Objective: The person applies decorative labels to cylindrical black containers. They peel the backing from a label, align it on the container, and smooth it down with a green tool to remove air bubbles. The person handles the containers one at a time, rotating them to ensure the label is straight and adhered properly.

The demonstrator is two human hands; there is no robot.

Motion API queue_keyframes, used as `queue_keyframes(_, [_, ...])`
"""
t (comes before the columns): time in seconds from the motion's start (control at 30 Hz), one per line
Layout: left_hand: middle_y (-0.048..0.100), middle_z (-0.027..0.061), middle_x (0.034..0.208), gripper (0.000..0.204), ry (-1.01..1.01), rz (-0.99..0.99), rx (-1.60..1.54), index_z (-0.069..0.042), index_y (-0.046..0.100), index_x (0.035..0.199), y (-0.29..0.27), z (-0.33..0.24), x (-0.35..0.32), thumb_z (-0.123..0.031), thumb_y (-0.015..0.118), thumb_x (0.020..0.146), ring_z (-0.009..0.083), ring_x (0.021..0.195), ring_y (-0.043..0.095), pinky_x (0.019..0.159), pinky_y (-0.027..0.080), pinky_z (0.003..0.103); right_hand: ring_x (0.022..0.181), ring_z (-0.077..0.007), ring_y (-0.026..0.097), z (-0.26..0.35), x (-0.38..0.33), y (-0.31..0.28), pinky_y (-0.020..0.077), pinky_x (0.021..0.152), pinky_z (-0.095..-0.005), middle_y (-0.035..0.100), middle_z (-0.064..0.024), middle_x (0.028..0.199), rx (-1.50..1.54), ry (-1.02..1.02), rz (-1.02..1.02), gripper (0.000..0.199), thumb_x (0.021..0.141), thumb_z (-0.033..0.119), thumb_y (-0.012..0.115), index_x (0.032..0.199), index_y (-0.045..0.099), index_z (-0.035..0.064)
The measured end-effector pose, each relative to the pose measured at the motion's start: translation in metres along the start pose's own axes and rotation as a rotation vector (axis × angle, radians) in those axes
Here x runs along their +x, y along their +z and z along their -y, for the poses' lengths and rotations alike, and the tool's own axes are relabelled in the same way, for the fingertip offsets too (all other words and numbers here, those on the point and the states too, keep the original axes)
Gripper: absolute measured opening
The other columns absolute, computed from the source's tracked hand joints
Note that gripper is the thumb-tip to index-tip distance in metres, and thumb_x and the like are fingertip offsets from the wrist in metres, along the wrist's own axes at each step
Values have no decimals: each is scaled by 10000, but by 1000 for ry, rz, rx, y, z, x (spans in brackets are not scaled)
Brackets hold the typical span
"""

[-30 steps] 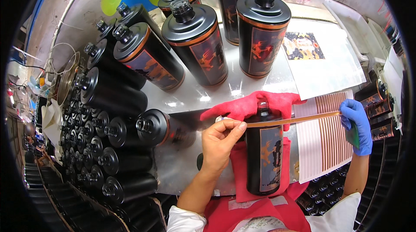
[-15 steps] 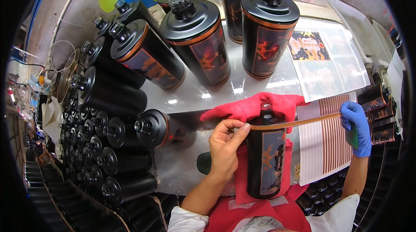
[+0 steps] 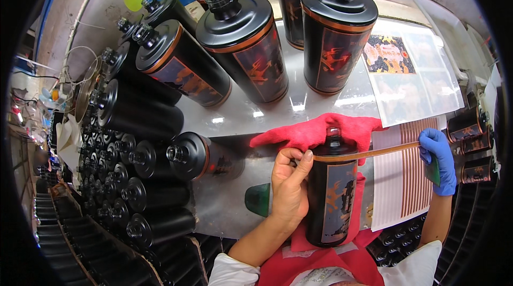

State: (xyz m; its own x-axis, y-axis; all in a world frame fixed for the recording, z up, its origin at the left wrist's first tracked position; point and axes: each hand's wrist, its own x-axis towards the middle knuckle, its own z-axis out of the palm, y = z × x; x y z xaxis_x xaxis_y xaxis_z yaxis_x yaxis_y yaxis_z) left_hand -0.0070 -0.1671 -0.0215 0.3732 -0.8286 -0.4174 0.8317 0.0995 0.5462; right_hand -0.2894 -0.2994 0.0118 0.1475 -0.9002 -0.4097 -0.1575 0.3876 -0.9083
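Observation:
A black bottle [image 3: 332,206] with a clear glass neck and a dark picture panel stands upright in front of me. A thin copper-coloured strip [image 3: 386,152] lies along the bottle's upper edge and stretches out to the right. My bare left hand [image 3: 291,182] pinches its left end against the bottle, thumb on top. In a blue glove, my right hand [image 3: 440,158] pinches the far end and keeps the strip taut. A green flat scraper [image 3: 432,173] is also tucked in that hand. Behind the bottle's neck lies a red cloth [image 3: 304,135].
A sheet of copper stripes [image 3: 390,190] and a printed picture sheet [image 3: 422,96] lie at the right. Several decorated bottles [image 3: 246,45] stand at the back. Many plain black bottles [image 3: 155,192] are stacked at the left. A dark green piece [image 3: 257,200] rests beside my left wrist.
In the picture, my left hand and the bottle sit slightly farther right, and the surroundings have shifted a little too. More of the dark green piece shows. Both hands keep their hold on the strip.

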Motion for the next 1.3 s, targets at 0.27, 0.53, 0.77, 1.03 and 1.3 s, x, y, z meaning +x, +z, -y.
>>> queue_keyframes(0.27, [571, 23, 895, 160, 26, -55, 25, -103, 485, 976, 0, -1, 1, -11, 590, 897, 95, 797, 543, 737, 449, 238, 452, -39, 422, -4, 6, -3, 306, 417, -175, 492, 17, 581, -99, 0, 45, 136, 798, 131, 650, 719, 585, 40])
queue_keyframes(0.53, [391, 219, 1328, 709, 951, 759, 1639, -105, 543, 1264, -10, -1, -87, -429, 786, 683, 395, 1234, 351, 1052, 238, 530, 497, -35, 456, -5, 16, 1, 347, 464, -185, 523, 30, 593, -191, -54, 72, 163, 781, 169, 712, 730, 633, 36])
queue_keyframes(0.77, [467, 332, 1249, 994, 824, 744, 1719, 139, 267, 1354, -61, 11, -85, -417, 786, 715, 546, 1155, 449, 1000, 358, 527, 527, -44, 486, -2, 10, 24, 368, 477, -195, 529, 26, 585, -230, -53, 102, 181, 751, 176, 742, 717, 653, 23])
queue_keyframes(1.03, [451, 326, 1263, 1074, 821, 627, 1687, 83, 280, 1395, -47, -1, -89, -554, 755, 672, 463, 1243, 417, 1051, 210, 624, 522, -36, 476, 3, -2, 59, 368, 476, -186, 554, 21, 607, -206, -35, 154, 172, 756, 164, 755, 731, 659, 23])
queue_keyframes(1.3, [533, 74, 1304, 461, 1016, 750, 1966, -135, 614, 1239, -41, 13, -90, -272, 628, 799, 429, 1296, 379, 1096, 227, 537, 534, -32, 485, 11, -2, 62, 369, 487, -179, 567, 22, 622, -189, -9, 208, 170, 777, 166, 742, 741, 665, 18])
